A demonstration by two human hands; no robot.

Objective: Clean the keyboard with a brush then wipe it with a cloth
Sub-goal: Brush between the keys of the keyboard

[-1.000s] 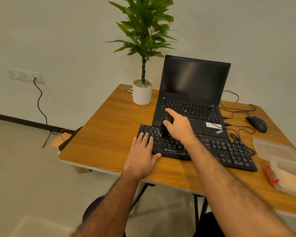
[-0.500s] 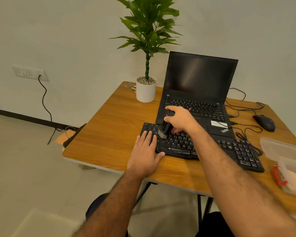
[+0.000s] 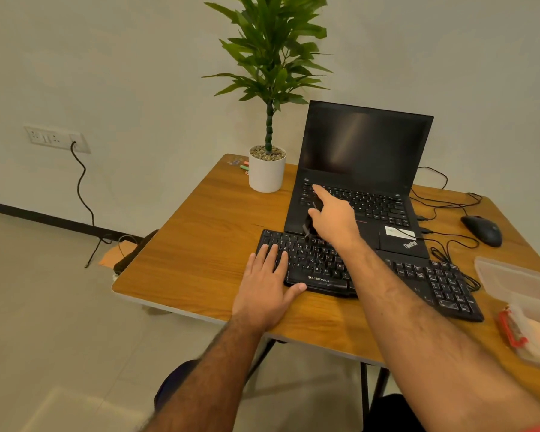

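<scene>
Head view, the only one we have: the keyboard (image 3: 368,269) lies across the centre of the frame on the wooden table (image 3: 200,244), its far edge touching the open laptop (image 3: 356,182) behind it. The left hand (image 3: 267,289) lies flat on the keyboard's left end, fingers straight on the keys, thumb against the front edge, pinning it down. The right hand (image 3: 334,221) is up at the top key row, fingers curled round the small dark brush (image 3: 309,227), forefinger stretched along it and pointing out over the laptop's keys. The bristles appear to meet the top row, though they are blurred.

The cloth? Can't pick it out for certain; a clear plastic box (image 3: 521,294) sits at the right edge of the frame.

Risks from here: the brush is right at the seam with the laptop, so a long stroke could flick dust onto the laptop's keys. Cables (image 3: 443,244) trail beside the mouse (image 3: 482,229) at upper right, and a wide sweep of the forearm could snag them.
</scene>
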